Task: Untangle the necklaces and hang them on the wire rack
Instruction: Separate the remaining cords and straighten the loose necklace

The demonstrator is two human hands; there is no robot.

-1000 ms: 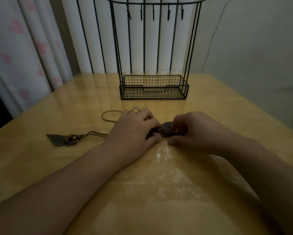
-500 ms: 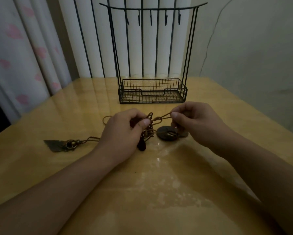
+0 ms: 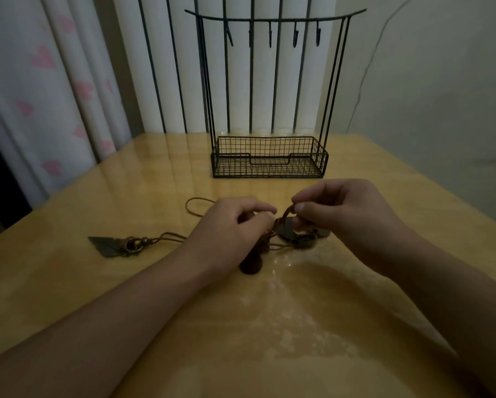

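Observation:
A knot of brown cord necklaces (image 3: 278, 228) lies mid-table between my hands. My left hand (image 3: 229, 228) pinches the tangle from the left. My right hand (image 3: 341, 214) pinches a cord loop just above it, thumb and forefinger together. A round dark pendant (image 3: 291, 232) sits under my right fingers, and a dark oval pendant (image 3: 251, 264) pokes out below my left hand. One cord runs left to a leaf-shaped metal pendant (image 3: 106, 245) with a clasp. The black wire rack (image 3: 269, 159) stands behind, with several hooks (image 3: 271, 35) on its top bar, all bare.
The glossy yellow table (image 3: 269, 326) stretches toward me under both forearms. A loose cord loop (image 3: 198, 203) lies behind my left hand. Curtains hang at the left and back, and a plain wall stands at the right.
Both hands went from pressing on the tangle at the table to lifting and pulling at the cords. The view has tilted up, showing the rack's top bar and hooks.

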